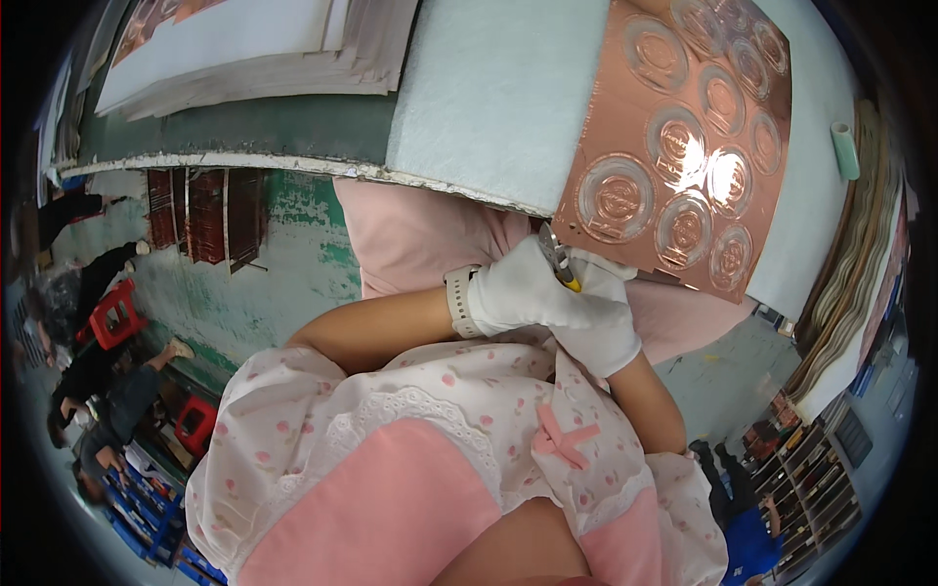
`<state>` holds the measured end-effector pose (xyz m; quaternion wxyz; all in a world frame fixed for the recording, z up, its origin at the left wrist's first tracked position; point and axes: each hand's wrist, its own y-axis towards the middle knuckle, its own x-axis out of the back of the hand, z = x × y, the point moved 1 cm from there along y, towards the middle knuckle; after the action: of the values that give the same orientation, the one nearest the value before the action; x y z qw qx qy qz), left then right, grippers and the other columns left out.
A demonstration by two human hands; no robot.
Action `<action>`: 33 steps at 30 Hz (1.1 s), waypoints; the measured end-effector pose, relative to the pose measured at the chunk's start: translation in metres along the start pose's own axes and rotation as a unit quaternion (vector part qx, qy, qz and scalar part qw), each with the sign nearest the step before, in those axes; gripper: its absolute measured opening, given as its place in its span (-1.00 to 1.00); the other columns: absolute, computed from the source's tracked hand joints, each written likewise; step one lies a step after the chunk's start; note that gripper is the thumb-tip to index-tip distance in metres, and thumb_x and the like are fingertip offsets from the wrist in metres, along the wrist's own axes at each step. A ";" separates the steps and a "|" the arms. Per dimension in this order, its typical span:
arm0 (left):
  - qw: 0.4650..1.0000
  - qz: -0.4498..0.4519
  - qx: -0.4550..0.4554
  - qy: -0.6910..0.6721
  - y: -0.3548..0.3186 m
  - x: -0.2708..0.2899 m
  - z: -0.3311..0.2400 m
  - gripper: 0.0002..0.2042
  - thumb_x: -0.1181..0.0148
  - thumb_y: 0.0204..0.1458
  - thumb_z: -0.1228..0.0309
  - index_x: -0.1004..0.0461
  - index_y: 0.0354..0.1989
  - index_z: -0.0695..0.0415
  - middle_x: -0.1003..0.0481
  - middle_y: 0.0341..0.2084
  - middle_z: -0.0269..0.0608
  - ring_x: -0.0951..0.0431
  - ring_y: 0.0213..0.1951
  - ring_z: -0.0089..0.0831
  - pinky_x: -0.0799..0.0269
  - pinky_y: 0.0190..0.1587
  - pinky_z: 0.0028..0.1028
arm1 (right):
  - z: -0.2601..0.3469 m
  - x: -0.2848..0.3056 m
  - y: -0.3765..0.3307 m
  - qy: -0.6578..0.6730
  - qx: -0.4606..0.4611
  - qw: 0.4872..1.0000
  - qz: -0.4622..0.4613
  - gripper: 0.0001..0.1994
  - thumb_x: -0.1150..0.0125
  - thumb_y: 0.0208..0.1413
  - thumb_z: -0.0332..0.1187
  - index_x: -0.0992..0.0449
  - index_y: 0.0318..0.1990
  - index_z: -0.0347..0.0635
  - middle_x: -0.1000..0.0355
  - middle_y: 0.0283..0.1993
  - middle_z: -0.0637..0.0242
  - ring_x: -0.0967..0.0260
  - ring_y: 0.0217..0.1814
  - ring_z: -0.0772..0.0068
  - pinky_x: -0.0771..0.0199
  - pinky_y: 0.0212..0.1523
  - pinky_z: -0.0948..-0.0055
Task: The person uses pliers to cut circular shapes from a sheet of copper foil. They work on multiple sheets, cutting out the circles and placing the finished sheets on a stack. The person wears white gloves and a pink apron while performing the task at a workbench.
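Observation:
My left hand [513, 285] and my right hand [598, 327], both in white gloves, are close together at the near edge of a shiny copper-coloured sheet [635, 122]. The sheet carries several raised round medallions inside clear-looking rings. A small silver cutting tool [560, 260] with a yellow and dark handle sticks up between the hands, its metal end by the sheet's near left corner. My right hand seems closed round its handle, though the gloves overlap there. My left hand is closed too; its fingertips are hidden, so what they grip does not show.
The sheet lies on a pale padded tabletop [489, 88] with a worn front edge. Stacked white boards [264, 68] stand at the far left, a pale green roll [844, 150] and layered sheets [860, 244] at the right. People sit near red stools [112, 314] at the left.

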<state>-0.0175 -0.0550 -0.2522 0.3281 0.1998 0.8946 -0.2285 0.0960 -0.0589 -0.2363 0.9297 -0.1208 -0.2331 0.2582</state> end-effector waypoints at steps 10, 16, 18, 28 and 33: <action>0.993 0.029 0.101 -0.059 -0.010 0.004 0.000 -0.64 -0.27 -0.23 0.52 -0.37 -0.18 0.25 -0.40 -0.21 -0.31 -0.38 -0.22 -0.59 -0.31 -0.15 -0.55 | 0.009 0.006 -0.001 -0.041 -0.048 0.994 0.092 -0.78 -0.13 -0.16 -0.38 -0.42 -0.30 -0.24 -0.41 -0.41 0.09 -0.40 -0.34 0.16 -0.37 -0.34 0.39; 0.971 -0.126 0.081 0.185 -0.026 0.018 -0.036 -0.69 0.03 0.09 0.23 -0.39 -0.23 0.29 -0.44 -0.39 -0.34 -0.37 -0.34 -0.62 -0.26 -0.28 -0.62 | -0.017 0.012 -0.044 0.117 -0.133 0.982 -0.061 -0.82 -0.15 -0.08 -0.38 -0.41 -0.33 -0.29 -0.43 -0.44 0.20 -0.39 -0.42 0.40 -0.37 -0.39 0.50; 0.971 -0.157 0.004 0.178 -0.023 -0.001 -0.035 -0.67 0.07 0.11 0.21 -0.43 -0.27 0.28 -0.45 -0.47 -0.32 -0.38 -0.43 -0.65 -0.25 -0.38 -0.66 | -0.022 0.017 -0.063 0.273 -0.222 0.931 -0.094 -0.89 -0.10 -0.01 -0.43 -0.42 -0.35 -0.28 -0.40 -0.45 0.39 -0.31 -0.41 0.64 -0.34 -0.39 0.60; 0.833 -0.218 -0.173 0.478 -0.033 -0.001 -0.035 -0.75 0.09 0.10 0.44 -0.37 -0.09 0.29 -0.47 -0.65 -0.18 -0.38 -0.70 -0.56 -0.25 -0.66 -0.60 | -0.062 0.039 -0.081 0.492 -0.160 0.766 -0.383 -0.87 -0.05 0.05 -0.41 -0.42 -0.35 -0.32 -0.40 -0.44 0.35 -0.30 -0.43 0.60 -0.30 -0.37 0.58; 0.691 -0.188 -0.241 0.656 -0.040 0.018 -0.042 -0.78 0.08 0.03 0.57 -0.35 -0.14 0.30 -0.42 -0.73 -0.20 -0.33 -0.75 -0.44 -0.23 -0.67 -0.54 | -0.047 0.052 -0.073 0.635 -0.103 0.670 -0.370 -0.73 0.03 0.12 -0.26 -0.40 -0.37 -0.34 -0.38 -0.52 0.27 -0.33 -0.45 0.44 -0.33 -0.36 0.52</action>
<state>-0.0714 -0.0616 -0.2252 -0.3550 0.0411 0.9253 0.1269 0.1896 -0.0966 -0.2327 0.8542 -0.2541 0.3630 -0.2722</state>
